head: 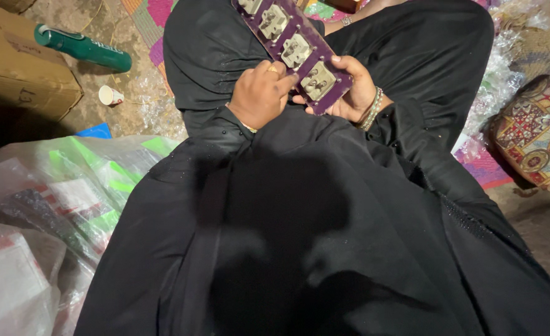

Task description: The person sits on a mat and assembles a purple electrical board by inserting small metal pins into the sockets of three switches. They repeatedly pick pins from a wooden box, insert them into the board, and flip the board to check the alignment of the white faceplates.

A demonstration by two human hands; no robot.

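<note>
While both hands [262,93] [352,93] grip, the panel [293,50] juts upward.

Green bottle [83,48], paper cup [109,96], cardboard box [19,71]

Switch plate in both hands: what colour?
Dark purple plate with cream inserts; head view.

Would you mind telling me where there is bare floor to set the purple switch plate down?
Bare floor lies between the cardboard box, green tube and paper cup. The left side is crowded with plastic bags; the right with wrappers and a patterned cushion.
</note>
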